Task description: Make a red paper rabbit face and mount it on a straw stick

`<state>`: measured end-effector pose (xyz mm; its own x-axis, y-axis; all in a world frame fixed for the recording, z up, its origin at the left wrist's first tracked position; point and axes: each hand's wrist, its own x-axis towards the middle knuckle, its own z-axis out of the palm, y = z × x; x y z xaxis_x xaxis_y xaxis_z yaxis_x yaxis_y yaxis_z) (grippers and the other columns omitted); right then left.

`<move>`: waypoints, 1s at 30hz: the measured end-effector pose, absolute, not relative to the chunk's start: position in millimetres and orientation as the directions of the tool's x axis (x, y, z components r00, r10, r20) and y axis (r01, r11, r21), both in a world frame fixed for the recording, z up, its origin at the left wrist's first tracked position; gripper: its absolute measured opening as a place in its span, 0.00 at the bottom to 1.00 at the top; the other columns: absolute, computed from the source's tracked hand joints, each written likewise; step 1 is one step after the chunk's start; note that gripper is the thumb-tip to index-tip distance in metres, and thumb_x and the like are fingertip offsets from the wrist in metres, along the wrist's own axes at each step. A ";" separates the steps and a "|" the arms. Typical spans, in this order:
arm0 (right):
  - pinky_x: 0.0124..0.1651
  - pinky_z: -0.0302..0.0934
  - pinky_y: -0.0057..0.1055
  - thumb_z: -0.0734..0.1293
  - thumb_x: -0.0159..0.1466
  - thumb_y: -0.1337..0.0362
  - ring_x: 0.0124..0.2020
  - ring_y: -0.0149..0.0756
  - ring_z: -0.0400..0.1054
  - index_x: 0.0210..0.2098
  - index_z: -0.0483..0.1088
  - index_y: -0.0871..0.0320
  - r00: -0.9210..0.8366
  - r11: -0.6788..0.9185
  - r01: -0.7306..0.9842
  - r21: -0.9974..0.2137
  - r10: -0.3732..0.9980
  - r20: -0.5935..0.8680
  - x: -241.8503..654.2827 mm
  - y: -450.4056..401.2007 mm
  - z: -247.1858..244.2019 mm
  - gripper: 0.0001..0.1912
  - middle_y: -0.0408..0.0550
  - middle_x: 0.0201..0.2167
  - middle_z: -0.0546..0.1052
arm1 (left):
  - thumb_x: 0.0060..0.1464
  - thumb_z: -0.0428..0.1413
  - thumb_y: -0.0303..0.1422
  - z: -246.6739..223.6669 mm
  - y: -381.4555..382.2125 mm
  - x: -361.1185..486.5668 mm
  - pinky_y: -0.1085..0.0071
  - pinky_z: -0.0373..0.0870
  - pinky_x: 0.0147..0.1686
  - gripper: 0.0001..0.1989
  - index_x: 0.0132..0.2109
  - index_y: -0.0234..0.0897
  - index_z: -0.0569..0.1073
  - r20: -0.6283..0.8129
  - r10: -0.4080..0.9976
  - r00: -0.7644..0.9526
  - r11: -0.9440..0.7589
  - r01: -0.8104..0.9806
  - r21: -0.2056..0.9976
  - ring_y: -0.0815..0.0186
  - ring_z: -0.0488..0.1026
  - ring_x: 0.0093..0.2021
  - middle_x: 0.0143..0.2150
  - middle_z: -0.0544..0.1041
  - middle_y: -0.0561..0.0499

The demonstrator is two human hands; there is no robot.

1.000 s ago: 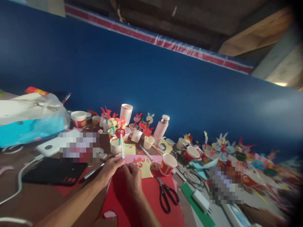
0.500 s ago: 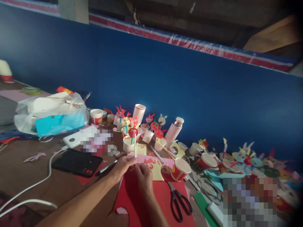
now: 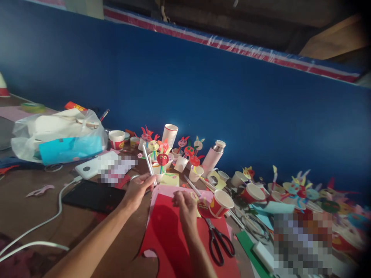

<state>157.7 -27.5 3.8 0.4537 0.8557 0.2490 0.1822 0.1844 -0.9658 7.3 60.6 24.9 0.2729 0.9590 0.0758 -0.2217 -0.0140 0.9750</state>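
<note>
Pinching a white straw between thumb and fingers of the left hand, upper end tilted left, just beside the cup with the red paper face. Holding the right hand half curled over the red sheet (cannot tell of anything pinched there). Farther right, scissors on that sheet. Probably at a straw-handling step, calling next for a steady left pinch and care around the crowded cups.
</note>
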 end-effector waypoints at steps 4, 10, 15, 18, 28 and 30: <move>0.26 0.55 0.23 0.62 0.60 0.57 0.21 0.27 0.59 0.21 0.67 0.60 0.528 0.245 0.158 -0.956 0.797 0.292 183.2 -35.6 30.3 0.16 0.40 0.17 0.67 | 0.45 0.58 0.37 54.4 73.1 -11.5 0.77 0.56 0.23 0.11 0.31 0.32 0.75 0.135 0.971 0.198 -0.066 -0.321 0.945 0.74 0.62 0.22 0.21 0.67 0.55; 0.27 0.58 0.25 0.61 0.60 0.57 0.22 0.30 0.63 0.24 0.69 0.60 0.384 0.144 0.300 -0.943 0.886 0.258 183.8 -35.5 30.3 0.14 0.42 0.18 0.69 | 0.42 0.61 0.32 111.9 100.8 -19.6 0.77 0.61 0.24 0.07 0.31 0.32 0.76 0.334 0.942 0.036 -0.245 -0.606 0.757 0.76 0.63 0.23 0.23 0.69 0.54; 0.42 0.60 0.33 0.61 0.60 0.62 0.39 0.40 0.68 0.38 0.72 0.56 -0.016 0.218 0.757 -0.616 0.948 0.317 156.2 -36.3 -1.3 0.11 0.49 0.37 0.76 | 0.41 0.61 0.33 155.9 112.3 -30.4 0.78 0.62 0.23 0.07 0.29 0.33 0.75 0.448 0.889 -0.093 -0.384 -0.683 0.621 0.76 0.63 0.22 0.23 0.68 0.55; 0.46 0.59 0.40 0.64 0.57 0.63 0.47 0.46 0.66 0.46 0.69 0.53 -0.165 0.276 0.907 -0.319 0.928 0.334 148.2 -40.8 -24.5 0.16 0.50 0.45 0.74 | 0.42 0.61 0.33 174.5 110.0 -45.0 0.78 0.62 0.22 0.06 0.28 0.35 0.75 0.517 0.841 -0.158 -0.475 -0.675 0.565 0.76 0.62 0.22 0.23 0.67 0.55; 0.42 0.61 0.41 0.65 0.52 0.48 0.45 0.50 0.68 0.46 0.68 0.47 -0.238 0.285 0.958 -0.023 0.839 0.489 157.8 -44.2 -82.2 0.23 0.45 0.48 0.74 | 0.49 0.57 0.33 189.4 96.3 -82.8 0.76 0.60 0.23 0.05 0.27 0.40 0.74 0.558 0.802 -0.212 -0.523 -0.699 0.487 0.75 0.62 0.23 0.24 0.68 0.55; 0.41 0.62 0.39 0.65 0.53 0.50 0.44 0.48 0.69 0.45 0.69 0.48 -0.215 0.280 0.957 -0.069 0.853 0.476 159.7 -38.8 -77.6 0.21 0.45 0.46 0.75 | 0.48 0.57 0.33 191.0 97.0 -81.5 0.76 0.60 0.22 0.05 0.27 0.39 0.74 0.545 0.812 -0.208 -0.504 -0.720 0.477 0.75 0.62 0.23 0.24 0.68 0.55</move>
